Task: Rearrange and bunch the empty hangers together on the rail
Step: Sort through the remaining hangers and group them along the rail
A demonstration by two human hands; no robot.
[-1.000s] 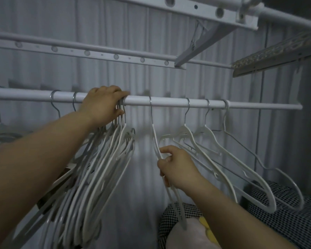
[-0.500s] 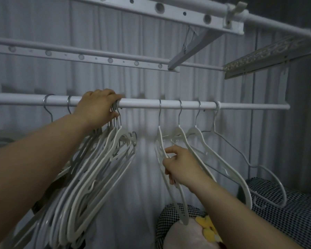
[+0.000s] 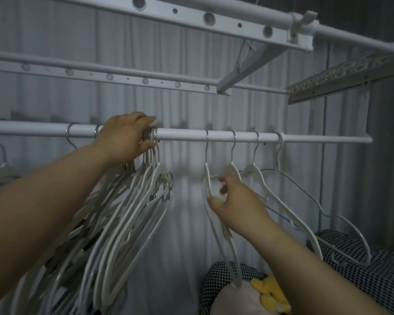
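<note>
A white rail (image 3: 182, 135) runs across at chest height. My left hand (image 3: 125, 137) grips the rail over the hooks of a thick bunch of white hangers (image 3: 132, 208), which fans down to the left. To the right, after a gap, a single white hanger (image 3: 225, 246) hangs edge-on. My right hand (image 3: 234, 198) is at its shoulder with fingers loosely spread; the thumb touches the hanger's arm. Two more white hangers (image 3: 282, 210) and a thin wire hanger (image 3: 305, 192) hang further right. Two hooks (image 3: 69, 133) sit left of my left hand.
A grey curtain (image 3: 187, 105) hangs behind the rail. Perforated white bars (image 3: 123, 77) and a bracket (image 3: 248, 71) cross overhead. Black-and-white checkered fabric (image 3: 362, 269) and a yellow-and-pink soft item (image 3: 266, 292) lie below at the right.
My right hand slid the single hanger rightward, close to the other loose hangers, then loosened its fingers from it. My left hand stayed on the bunch's hooks.
</note>
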